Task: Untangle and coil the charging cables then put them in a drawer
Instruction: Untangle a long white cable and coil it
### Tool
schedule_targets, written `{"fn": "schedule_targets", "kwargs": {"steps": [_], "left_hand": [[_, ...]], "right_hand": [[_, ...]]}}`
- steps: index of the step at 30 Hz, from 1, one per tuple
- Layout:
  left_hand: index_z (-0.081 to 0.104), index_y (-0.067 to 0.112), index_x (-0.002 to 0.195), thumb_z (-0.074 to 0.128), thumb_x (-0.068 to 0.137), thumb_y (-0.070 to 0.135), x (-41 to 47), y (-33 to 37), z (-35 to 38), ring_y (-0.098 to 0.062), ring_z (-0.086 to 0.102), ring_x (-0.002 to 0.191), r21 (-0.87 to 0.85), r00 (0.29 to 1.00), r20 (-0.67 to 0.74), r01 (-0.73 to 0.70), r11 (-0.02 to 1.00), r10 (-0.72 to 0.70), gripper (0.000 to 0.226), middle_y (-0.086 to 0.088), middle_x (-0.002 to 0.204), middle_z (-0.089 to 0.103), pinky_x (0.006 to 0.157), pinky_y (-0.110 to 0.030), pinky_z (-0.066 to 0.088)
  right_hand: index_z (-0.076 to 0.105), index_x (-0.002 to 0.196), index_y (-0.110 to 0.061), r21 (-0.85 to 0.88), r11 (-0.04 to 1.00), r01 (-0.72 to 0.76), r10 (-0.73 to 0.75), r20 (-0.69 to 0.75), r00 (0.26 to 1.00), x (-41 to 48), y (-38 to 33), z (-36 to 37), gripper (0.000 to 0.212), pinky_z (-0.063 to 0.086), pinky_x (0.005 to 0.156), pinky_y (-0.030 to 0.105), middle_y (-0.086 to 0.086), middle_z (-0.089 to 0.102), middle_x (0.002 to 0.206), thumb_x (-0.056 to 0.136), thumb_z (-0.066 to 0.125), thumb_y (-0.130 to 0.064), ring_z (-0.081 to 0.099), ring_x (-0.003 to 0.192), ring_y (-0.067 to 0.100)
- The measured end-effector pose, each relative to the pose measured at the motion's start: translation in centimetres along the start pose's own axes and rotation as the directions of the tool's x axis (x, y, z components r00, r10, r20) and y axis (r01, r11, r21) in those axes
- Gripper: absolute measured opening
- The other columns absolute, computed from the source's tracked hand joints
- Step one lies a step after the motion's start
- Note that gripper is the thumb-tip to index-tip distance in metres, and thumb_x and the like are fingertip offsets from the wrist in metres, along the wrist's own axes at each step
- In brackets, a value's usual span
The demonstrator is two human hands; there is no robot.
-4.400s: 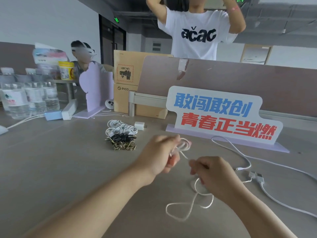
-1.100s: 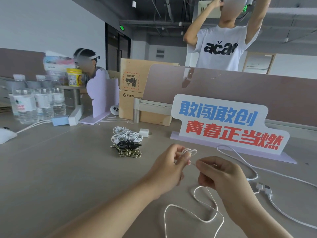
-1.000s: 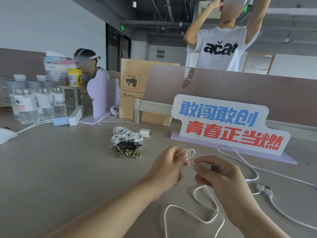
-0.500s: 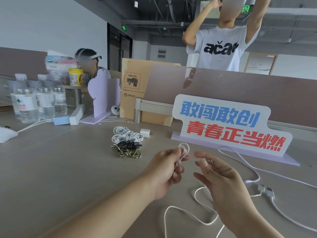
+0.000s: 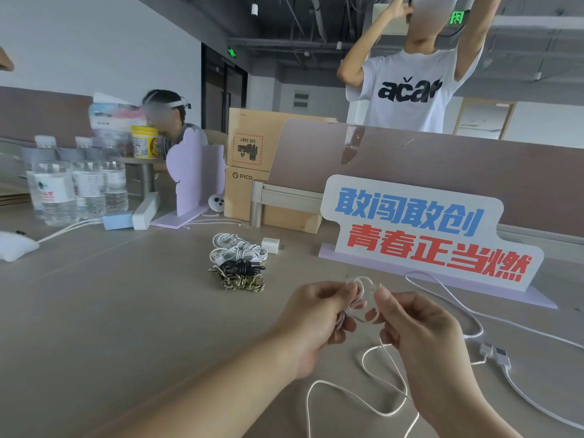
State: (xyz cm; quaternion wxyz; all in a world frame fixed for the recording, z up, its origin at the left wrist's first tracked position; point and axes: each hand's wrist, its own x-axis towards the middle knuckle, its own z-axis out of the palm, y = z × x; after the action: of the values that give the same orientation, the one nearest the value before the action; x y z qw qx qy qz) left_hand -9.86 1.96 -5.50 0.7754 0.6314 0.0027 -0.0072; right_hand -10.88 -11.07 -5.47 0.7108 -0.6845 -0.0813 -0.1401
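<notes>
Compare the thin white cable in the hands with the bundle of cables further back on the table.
The thin white cable is only partly coiled, its tail trailing loose over the grey table; the bundle of cables is fully wound. The left hand and right hand hold the first; the bundle lies untouched. The bundle adds black and braided cables. Both include white cable.

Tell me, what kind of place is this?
Probably an open-plan office: a long desk with a partition, a slogan sign and cartons behind. The hands wind a white cable there.
</notes>
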Motion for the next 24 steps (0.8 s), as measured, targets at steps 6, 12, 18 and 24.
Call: {"fn": "schedule_targets", "kwargs": {"steps": [6,12,18,24], "left_hand": [[0.072,0.008,0.094,0.052,0.097,0.02,-0.6,-0.2,0.1,-0.011,0.058,0.056,0.124,0.991,0.085,-0.117,0.985,0.107,0.024,-0.005,0.075,0.065,0.047,-0.02,0.038],[0.074,0.026,0.098,0.052,0.097,0.021,-0.8,-0.5,0.2,-0.011,0.065,0.065,0.242,0.967,0.191,-0.212,0.947,0.168,0.024,-0.005,0.077,0.067,0.05,-0.02,0.044],[0.069,0.023,0.115,0.051,0.098,0.022,-0.4,-1.1,0.1,-0.015,0.062,0.06,0.24,0.974,0.156,-0.199,0.95,0.164,0.025,0.0,0.074,0.066,0.049,-0.021,0.046],[0.063,0.028,0.123,0.051,0.098,0.023,0.0,-1.2,-0.4,-0.014,0.061,0.058,0.239,0.974,0.142,-0.209,0.948,0.179,0.029,0.0,0.073,0.066,0.05,-0.021,0.047]], "right_hand": [[0.066,0.057,-0.019,-0.426,0.901,0.081,-0.099,-0.021,0.995,0.0,-0.1,-0.1,0.03,0.042,0.053,0.027,-0.011,0.061,0.048,0.081,0.067,-0.038,0.05,0.044,0.004],[0.065,0.064,-0.019,-0.441,0.896,0.051,-0.113,-0.116,0.987,0.2,0.1,-0.5,0.019,0.055,0.068,0.042,-0.011,0.068,0.057,0.077,0.072,-0.031,0.063,0.057,0.01],[0.07,0.066,-0.027,-0.442,0.89,0.113,-0.146,-0.042,0.988,-0.2,0.1,-0.4,0.015,0.052,0.067,0.033,-0.011,0.069,0.061,0.08,0.07,-0.023,0.063,0.06,0.004],[0.07,0.078,-0.039,-0.491,0.854,0.169,-0.156,0.067,0.985,0.0,0.9,-0.2,0.015,0.05,0.072,0.022,-0.021,0.069,0.07,0.082,0.07,-0.024,0.064,0.071,-0.003]]}}
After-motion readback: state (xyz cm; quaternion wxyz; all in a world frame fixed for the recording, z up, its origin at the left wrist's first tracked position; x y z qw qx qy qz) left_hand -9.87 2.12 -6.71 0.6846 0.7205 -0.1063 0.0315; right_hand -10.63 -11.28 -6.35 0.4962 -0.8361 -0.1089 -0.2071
